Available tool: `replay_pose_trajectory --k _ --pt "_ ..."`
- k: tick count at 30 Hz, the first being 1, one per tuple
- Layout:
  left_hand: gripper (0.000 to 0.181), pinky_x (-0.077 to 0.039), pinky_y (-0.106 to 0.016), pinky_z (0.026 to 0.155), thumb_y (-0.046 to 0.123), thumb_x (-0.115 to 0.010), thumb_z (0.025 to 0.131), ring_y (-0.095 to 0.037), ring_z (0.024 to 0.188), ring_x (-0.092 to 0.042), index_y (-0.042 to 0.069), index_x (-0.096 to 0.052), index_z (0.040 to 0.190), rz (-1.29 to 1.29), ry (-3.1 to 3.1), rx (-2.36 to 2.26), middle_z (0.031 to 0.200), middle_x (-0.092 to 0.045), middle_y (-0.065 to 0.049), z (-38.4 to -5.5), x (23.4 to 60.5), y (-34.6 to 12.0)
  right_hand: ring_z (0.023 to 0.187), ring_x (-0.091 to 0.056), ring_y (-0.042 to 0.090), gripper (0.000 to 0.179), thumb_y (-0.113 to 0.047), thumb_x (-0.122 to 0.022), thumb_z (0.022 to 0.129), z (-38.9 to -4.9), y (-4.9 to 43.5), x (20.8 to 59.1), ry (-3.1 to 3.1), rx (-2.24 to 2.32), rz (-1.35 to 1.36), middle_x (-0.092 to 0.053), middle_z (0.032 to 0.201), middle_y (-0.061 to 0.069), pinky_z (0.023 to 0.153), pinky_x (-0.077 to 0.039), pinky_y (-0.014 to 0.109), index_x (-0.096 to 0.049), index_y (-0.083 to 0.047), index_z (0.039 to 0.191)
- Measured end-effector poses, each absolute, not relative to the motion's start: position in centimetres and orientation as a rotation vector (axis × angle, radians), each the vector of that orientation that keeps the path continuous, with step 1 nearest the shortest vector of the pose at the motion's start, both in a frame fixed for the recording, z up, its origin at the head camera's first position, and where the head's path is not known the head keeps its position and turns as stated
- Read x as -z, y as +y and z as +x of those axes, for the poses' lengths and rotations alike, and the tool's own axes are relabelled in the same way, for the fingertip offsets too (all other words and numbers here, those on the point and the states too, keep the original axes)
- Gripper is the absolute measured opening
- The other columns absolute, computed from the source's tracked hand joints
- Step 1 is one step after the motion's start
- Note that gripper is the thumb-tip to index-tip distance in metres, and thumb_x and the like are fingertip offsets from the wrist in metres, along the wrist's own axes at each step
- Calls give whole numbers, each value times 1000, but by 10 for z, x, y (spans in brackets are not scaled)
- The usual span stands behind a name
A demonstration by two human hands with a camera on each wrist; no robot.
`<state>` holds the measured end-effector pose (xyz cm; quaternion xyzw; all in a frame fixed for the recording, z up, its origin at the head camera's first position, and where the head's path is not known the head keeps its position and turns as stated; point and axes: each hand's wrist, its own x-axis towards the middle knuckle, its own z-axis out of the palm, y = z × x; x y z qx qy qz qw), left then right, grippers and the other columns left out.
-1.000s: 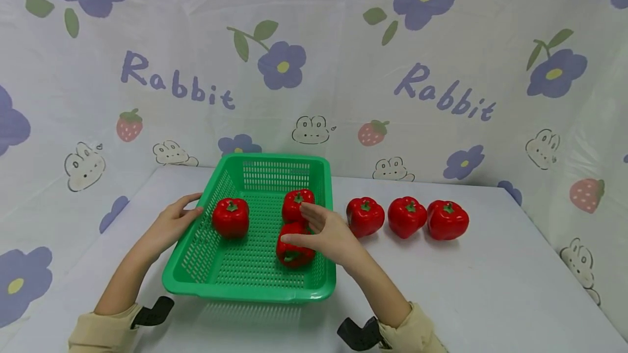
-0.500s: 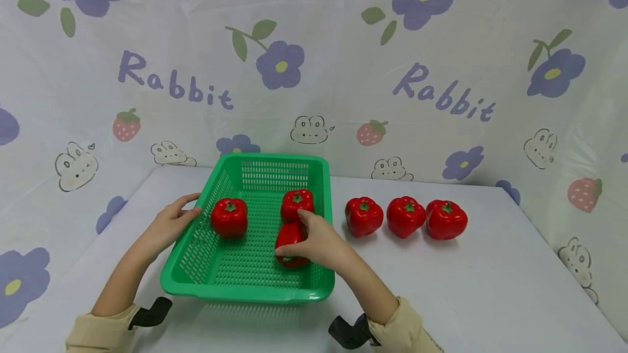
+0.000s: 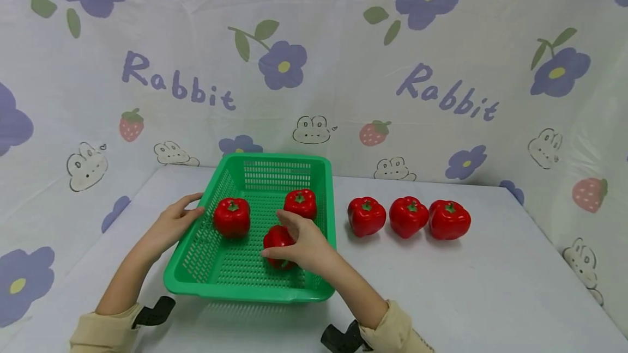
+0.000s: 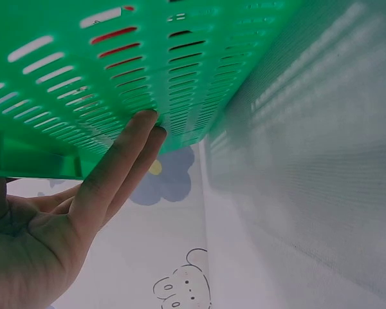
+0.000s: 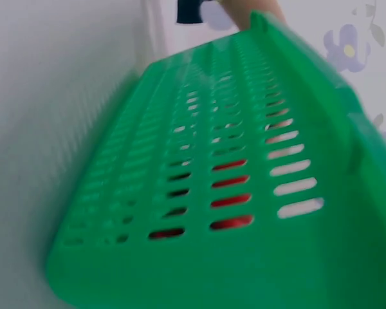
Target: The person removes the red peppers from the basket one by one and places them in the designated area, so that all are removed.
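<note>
A green slotted plastic basket [image 3: 235, 291] stands on the white table with three red bell peppers inside. My right hand [image 3: 310, 245] reaches in over its right side and holds the front bell pepper [image 3: 277, 237] between thumb and fingers. Another bell pepper [image 3: 301, 204] sits behind that hand, and a third bell pepper [image 3: 231, 218] is at the basket's left. At the left rim is my left hand [image 3: 169, 226]; the left wrist view shows its straight fingers [image 4: 119, 161] touching the outer slotted wall. The right wrist view shows only the basket wall [image 5: 180, 270], red showing through its slots.
To the right of the basket, three more red bell peppers, a near one [image 3: 366, 217], a middle one [image 3: 408, 217] and a far one [image 3: 449, 220], stand in a row on the table [image 3: 471, 293]. A patterned curtain [image 3: 333, 42] hangs behind.
My right hand has lowered onto the front bell pepper, taken hold of it and moved it left, away from the one behind. The left hand stays at the basket's rim.
</note>
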<state>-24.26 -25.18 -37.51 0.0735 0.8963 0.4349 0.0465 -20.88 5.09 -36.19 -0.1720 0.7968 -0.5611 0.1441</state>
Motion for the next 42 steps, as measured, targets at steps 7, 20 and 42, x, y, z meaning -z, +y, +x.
replay_pose_trajectory --k 7,20,42 --pt "60 -57 -33 76 33 -40 106 -25 93 -71 -2 -23 152 232 2729 -1329 124 -59 -35 -244 375 -252 140 -38 38 87 -22 -78 82 -210 50 364 2513 1434 -392 -39 153 18 98 -50 55 -30 0 151" --pt "60 -58 -34 77 32 -40 106 -27 95 -71 -2 -23 152 237 2720 -1337 125 -59 -35 -241 373 -249 127 -51 37 79 -18 -79 81 -212 46 370 2475 1141 -453 -52 140 24 99 -49 55 -39 9 143" --pt "61 -57 -32 76 33 -39 106 -26 94 -70 -3 -22 152 235 2728 -1319 123 -60 -34 -242 374 -250 116 -58 32 58 -18 -83 77 -213 44 374 2580 1133 -536 -65 122 17 92 -54 46 -59 4 124"
